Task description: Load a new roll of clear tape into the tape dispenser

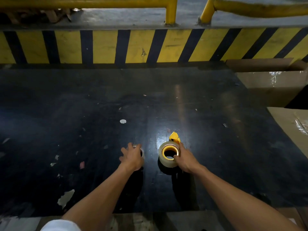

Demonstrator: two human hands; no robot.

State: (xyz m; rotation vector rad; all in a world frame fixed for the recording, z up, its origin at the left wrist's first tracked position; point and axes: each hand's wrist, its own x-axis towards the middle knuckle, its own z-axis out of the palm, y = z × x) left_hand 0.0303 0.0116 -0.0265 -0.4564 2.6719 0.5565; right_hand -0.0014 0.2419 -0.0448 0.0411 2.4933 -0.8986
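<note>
My right hand [185,158] is closed on the tape dispenser [174,138], fingers curled over its near side with the thumb at the rim of the yellow hub. The roll of clear tape [164,160] sits around that hub, standing on the dark floor [100,105], and the dispenser's yellow head pokes out just beyond it. My left hand [132,156] lies over a second roll [142,153], fingers spread across its top; only a sliver of its pale rim shows past my knuckles, and I cannot tell whether I am gripping it or merely resting on it. The two rolls stand near each other, not touching. The floor around them is scuffed and dotted with scraps of tape and paper. To my right are cardboard boxes [273,80], one with shiny tape across it. Ahead runs a yellow-and-black striped curb [103,46] with yellow railings [170,11] above it.
</note>
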